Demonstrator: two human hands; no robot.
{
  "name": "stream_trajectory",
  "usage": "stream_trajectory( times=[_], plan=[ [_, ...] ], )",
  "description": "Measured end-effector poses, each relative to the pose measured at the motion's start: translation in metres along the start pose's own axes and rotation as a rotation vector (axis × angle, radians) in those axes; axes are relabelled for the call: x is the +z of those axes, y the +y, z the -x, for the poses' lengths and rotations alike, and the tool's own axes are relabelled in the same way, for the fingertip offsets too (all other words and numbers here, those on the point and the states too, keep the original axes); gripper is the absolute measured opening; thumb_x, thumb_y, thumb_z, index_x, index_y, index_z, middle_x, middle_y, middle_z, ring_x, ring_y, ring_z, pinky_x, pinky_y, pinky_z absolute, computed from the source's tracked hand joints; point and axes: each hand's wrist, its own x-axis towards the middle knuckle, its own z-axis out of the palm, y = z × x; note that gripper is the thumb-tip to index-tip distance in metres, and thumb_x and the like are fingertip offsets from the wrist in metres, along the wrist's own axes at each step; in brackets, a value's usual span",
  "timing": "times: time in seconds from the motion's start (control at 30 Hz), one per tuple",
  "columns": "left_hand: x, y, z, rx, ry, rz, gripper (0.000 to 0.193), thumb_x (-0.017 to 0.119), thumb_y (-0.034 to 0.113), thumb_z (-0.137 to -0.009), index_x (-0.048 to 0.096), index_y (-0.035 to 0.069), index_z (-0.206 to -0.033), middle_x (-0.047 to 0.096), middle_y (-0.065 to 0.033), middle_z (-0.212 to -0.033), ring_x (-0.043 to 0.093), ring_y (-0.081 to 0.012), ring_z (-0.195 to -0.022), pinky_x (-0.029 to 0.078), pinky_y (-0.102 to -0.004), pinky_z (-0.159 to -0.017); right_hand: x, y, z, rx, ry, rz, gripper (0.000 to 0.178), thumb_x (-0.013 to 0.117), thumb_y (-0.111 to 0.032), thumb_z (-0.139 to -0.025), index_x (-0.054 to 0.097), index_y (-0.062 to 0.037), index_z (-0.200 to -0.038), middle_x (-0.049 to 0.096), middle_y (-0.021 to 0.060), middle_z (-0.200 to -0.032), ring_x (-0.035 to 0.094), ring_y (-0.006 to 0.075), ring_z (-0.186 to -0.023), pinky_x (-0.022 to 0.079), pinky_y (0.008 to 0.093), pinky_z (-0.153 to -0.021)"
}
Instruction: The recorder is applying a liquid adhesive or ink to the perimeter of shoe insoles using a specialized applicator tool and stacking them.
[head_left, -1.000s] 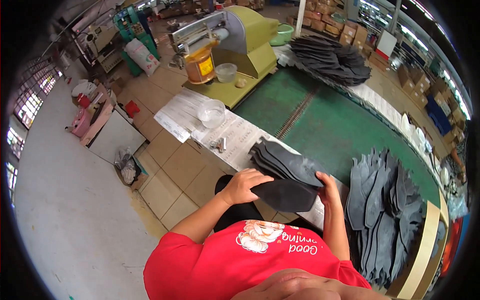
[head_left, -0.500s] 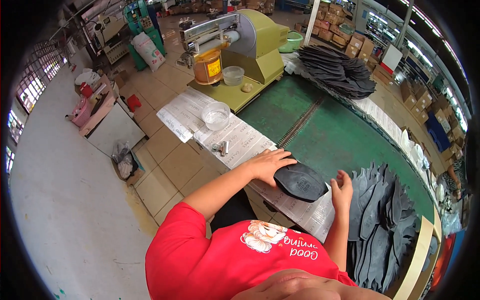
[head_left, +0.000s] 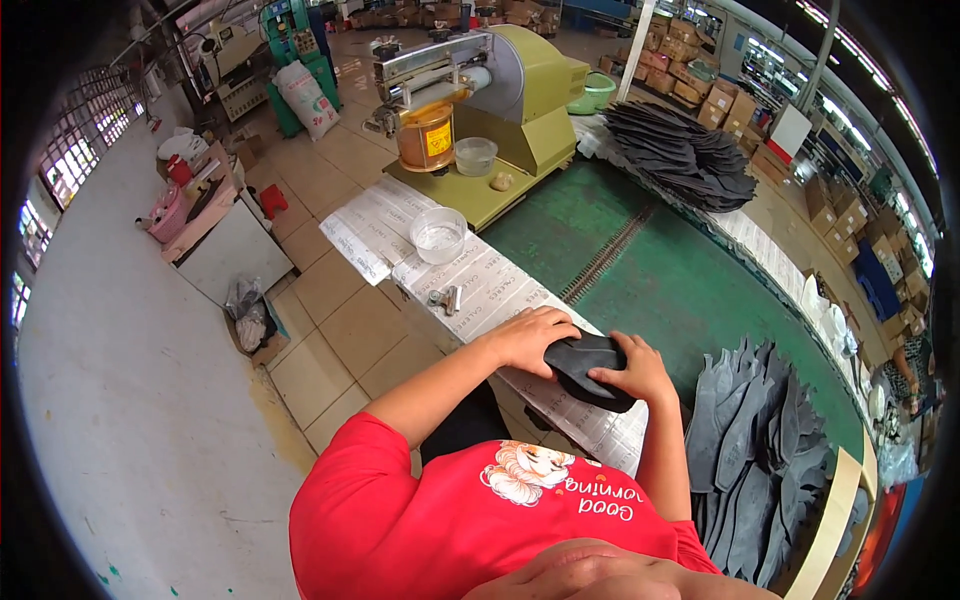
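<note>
Dark shoe soles lie at the near edge of the table, close in front of me. They look like a small stack, but I cannot tell how many there are. My left hand grips their left end, fingers over the far side. On their right part my right hand is closed, its thumb across the top face and the fingers round the far edge. Right of that hand, a fanned pile of grey-black sole pieces rests on the green belt.
Ahead stands an olive-green machine with an orange pot. A clear round tub and small metal clips sit on the paper-covered ledge. Another dark sole pile is at the belt's far end. A wall runs along my left.
My right hand has come in from the right and closed on the soles. My left hand has stayed on their left end. The soles now look tilted.
</note>
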Motion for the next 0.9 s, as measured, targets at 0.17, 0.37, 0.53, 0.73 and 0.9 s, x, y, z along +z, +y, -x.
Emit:
stream_trajectory(
  times=[0.17,0.37,0.53,0.73,0.9],
  plan=[
    [-0.008,0.007,0.007,0.042,0.089,-0.027,0.085,0.085,0.037,-0.054,0.054,0.015,-0.130,0.050,-0.0116,-0.134,0.046,-0.0301,-0.126,0.040,-0.0476,-0.098,-0.004,-0.005,0.004,-0.149,0.047,0.021,0.083,0.079,-0.052,-0.062,0.058,-0.0040,-0.126,0.060,0.0184,-0.120,0.058,0.0355,-0.111,0.043,0.0432,-0.097],
    [-0.026,0.013,-0.002,-0.120,-0.163,-0.075,0.085,0.086,0.039,-0.054,0.055,0.015,-0.129,0.058,-0.0097,-0.119,0.054,-0.0303,-0.114,0.042,-0.0485,-0.094,0.005,-0.003,0.005,-0.180,0.055,0.033,0.082,0.078,-0.053,-0.063,0.059,-0.0052,-0.126,0.058,0.0159,-0.127,0.052,0.0294,-0.121,0.031,0.0468,-0.103],
    [-0.030,0.005,0.000,-0.075,-0.103,0.029,0.064,0.083,0.036,-0.058,0.064,0.013,-0.115,0.063,-0.0107,-0.101,0.061,-0.0301,-0.098,0.048,-0.0399,-0.084,0.004,-0.031,0.015,-0.293,0.106,0.163,0.080,0.080,-0.050,-0.060,0.060,-0.0053,-0.124,0.056,0.0167,-0.128,0.052,0.0328,-0.119,0.032,0.0454,-0.102],
    [-0.029,0.004,-0.002,-0.094,-0.061,0.032,0.063,0.085,0.036,-0.057,0.065,0.012,-0.112,0.065,-0.0114,-0.102,0.061,-0.0305,-0.100,0.049,-0.0399,-0.087,0.006,-0.038,0.007,-0.210,0.083,0.143,0.073,0.080,-0.045,-0.060,0.062,-0.0050,-0.118,0.060,0.0146,-0.113,0.056,0.0335,-0.107,0.041,0.0421,-0.095],
    [-0.026,-0.015,0.015,-0.160,-0.053,0.107,0.067,0.085,0.037,-0.059,0.064,0.012,-0.118,0.065,-0.0127,-0.111,0.061,-0.0308,-0.105,0.047,-0.0388,-0.092,0.013,-0.029,0.006,-0.232,0.137,0.087,0.072,0.079,-0.047,-0.060,0.062,-0.0045,-0.116,0.059,0.0155,-0.115,0.054,0.0326,-0.112,0.041,0.0430,-0.095]
  ],
)
